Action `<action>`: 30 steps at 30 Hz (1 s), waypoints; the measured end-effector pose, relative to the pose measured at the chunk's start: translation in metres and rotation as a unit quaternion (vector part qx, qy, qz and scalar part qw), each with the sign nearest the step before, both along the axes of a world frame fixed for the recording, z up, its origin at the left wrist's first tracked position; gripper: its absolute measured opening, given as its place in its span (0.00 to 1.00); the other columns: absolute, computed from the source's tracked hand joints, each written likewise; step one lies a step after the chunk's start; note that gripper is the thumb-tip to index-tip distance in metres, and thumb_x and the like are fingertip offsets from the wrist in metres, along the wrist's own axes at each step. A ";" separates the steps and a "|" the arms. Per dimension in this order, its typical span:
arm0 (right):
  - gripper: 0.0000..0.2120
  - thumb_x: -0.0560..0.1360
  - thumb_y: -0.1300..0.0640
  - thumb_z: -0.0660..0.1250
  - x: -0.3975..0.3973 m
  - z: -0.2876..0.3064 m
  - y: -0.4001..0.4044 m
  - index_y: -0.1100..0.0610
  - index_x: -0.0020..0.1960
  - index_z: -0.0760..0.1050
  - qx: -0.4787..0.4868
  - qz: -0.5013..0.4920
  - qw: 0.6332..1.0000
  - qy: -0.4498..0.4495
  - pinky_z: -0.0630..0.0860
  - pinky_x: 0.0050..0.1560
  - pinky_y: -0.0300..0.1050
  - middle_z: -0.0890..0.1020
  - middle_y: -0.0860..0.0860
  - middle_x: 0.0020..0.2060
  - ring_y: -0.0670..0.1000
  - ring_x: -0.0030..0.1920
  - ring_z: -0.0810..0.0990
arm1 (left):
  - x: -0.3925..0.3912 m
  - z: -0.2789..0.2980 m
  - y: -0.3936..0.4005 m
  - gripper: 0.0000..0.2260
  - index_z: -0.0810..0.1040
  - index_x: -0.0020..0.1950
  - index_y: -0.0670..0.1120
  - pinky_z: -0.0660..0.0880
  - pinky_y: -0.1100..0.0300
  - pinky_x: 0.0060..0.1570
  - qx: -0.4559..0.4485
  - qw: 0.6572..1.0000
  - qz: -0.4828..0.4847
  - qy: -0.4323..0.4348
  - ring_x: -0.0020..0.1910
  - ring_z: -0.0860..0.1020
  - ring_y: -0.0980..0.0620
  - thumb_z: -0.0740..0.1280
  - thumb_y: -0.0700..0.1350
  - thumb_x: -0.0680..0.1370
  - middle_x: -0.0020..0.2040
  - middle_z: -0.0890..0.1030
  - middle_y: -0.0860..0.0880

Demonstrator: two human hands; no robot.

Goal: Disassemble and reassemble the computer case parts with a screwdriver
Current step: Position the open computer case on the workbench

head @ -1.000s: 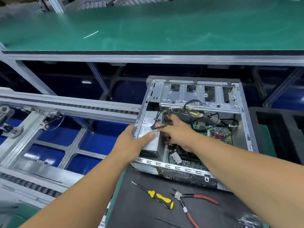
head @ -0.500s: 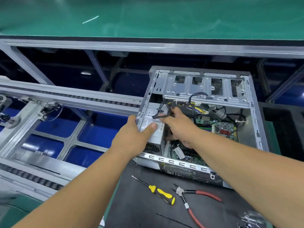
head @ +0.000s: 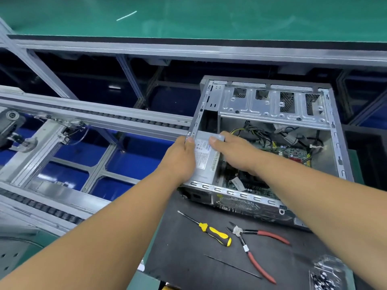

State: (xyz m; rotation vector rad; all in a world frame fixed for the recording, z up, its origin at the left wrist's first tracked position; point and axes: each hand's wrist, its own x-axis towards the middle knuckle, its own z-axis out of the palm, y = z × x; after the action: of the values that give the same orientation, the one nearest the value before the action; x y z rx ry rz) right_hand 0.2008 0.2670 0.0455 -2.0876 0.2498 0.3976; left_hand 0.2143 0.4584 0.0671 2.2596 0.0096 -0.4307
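On one black mat point(head: 188, 256), one open silver metal computer case point(head: 270, 114), left hand point(head: 180, 162) and right hand point(head: 234, 151) both gripping one grey metal power box point(head: 204, 158), one yellow-and-black screwdriver point(head: 213, 232), one red-handled pliers point(head: 255, 245) nearby

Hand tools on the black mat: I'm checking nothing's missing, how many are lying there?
2. A yellow-and-black-handled screwdriver lies in front of the case; red-handled cutting pliers lie just right of it. Others may be hidden under the arms.

A factory assembly line: a green conveyor belt point(head: 209, 15) runs across at 12 o'clock, aluminium roller rails point(head: 100, 114) cross at 9 o'clock, and a black work mat point(head: 188, 258) lies at 6 o'clock.
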 end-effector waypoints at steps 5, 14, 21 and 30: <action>0.17 0.84 0.36 0.55 0.004 0.011 -0.010 0.49 0.58 0.72 -0.034 0.043 0.998 -0.014 0.66 0.38 0.43 0.75 0.48 0.42 0.45 0.36 0.70 | 0.000 0.000 0.000 0.21 0.73 0.68 0.51 0.69 0.53 0.50 -0.017 1.000 -0.006 0.008 0.50 0.76 0.56 0.49 0.60 0.85 0.57 0.78 0.51; 0.10 0.86 0.49 0.59 0.023 0.027 0.006 0.48 0.56 0.79 -0.053 0.040 0.996 -0.057 0.69 0.32 0.41 0.81 0.51 0.41 0.48 0.33 0.73 | -0.052 -0.014 0.048 0.21 0.66 0.75 0.68 0.71 0.59 0.62 -0.193 0.979 -0.032 0.049 0.62 0.76 0.66 0.60 0.60 0.82 0.63 0.79 0.67; 0.17 0.85 0.47 0.59 0.023 0.019 0.035 0.52 0.41 0.74 -0.110 0.032 0.985 -0.130 0.69 0.32 0.45 0.73 0.49 0.28 0.47 0.27 0.69 | -0.045 -0.014 0.050 0.19 0.66 0.76 0.68 0.68 0.54 0.71 -0.222 0.969 -0.041 0.096 0.70 0.73 0.57 0.57 0.56 0.86 0.69 0.76 0.63; 0.21 0.85 0.48 0.59 0.022 0.020 0.028 0.51 0.35 0.63 -0.098 0.040 0.986 -0.125 0.62 0.22 0.36 0.65 0.44 0.25 0.45 0.23 0.62 | -0.041 -0.020 0.048 0.18 0.69 0.74 0.69 0.66 0.47 0.74 -0.246 0.963 -0.021 0.113 0.70 0.74 0.53 0.57 0.55 0.85 0.68 0.79 0.61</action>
State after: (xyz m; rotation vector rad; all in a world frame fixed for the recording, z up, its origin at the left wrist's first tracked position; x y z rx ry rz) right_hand 0.2228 0.2954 0.0654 -2.3211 0.0579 0.1596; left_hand 0.1734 0.5062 0.0470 1.7172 -0.0258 -0.6365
